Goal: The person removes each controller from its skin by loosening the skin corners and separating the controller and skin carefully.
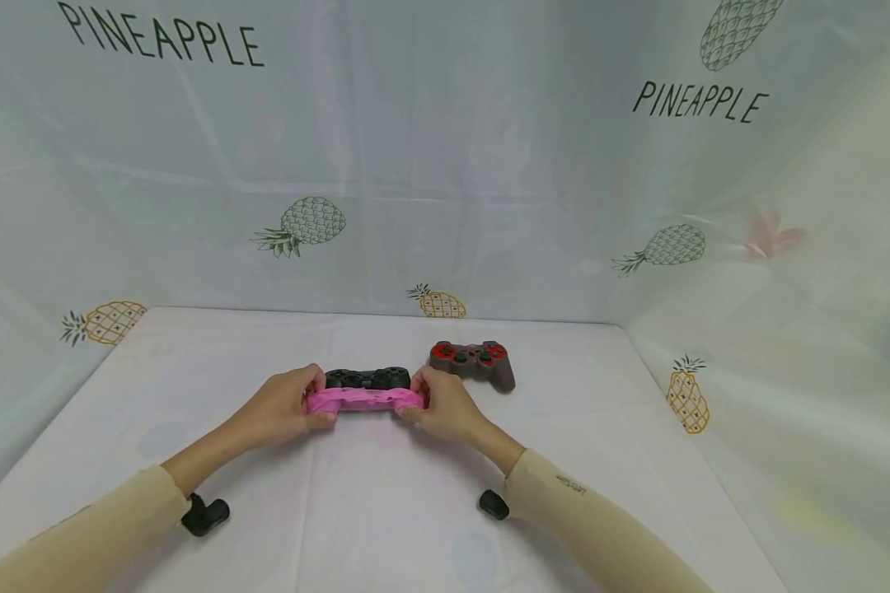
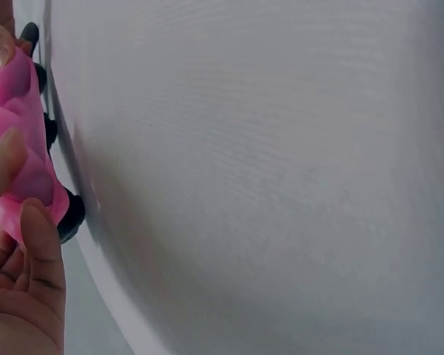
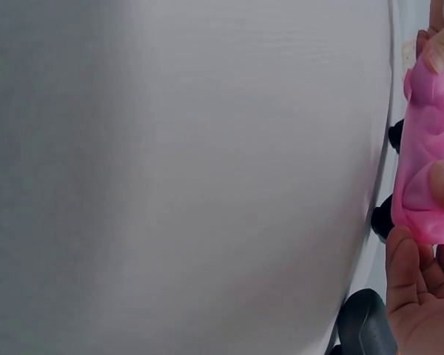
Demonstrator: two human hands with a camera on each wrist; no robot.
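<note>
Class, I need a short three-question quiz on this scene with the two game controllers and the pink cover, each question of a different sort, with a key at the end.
1. True or false: the pink cover is held by one hand only.
2. Multiple choice: the buttons on the spare controller lying on the table are A) blue, B) red, C) green.
3. Short answer: which controller sits nearer the right hand, the black controller or the spare one?

Key
1. False: the left hand grips one end and the right hand the other, so the cover is stretched between them.
2. B.
3. The black controller; the hand is at its end, and the spare one lies just beyond.
</note>
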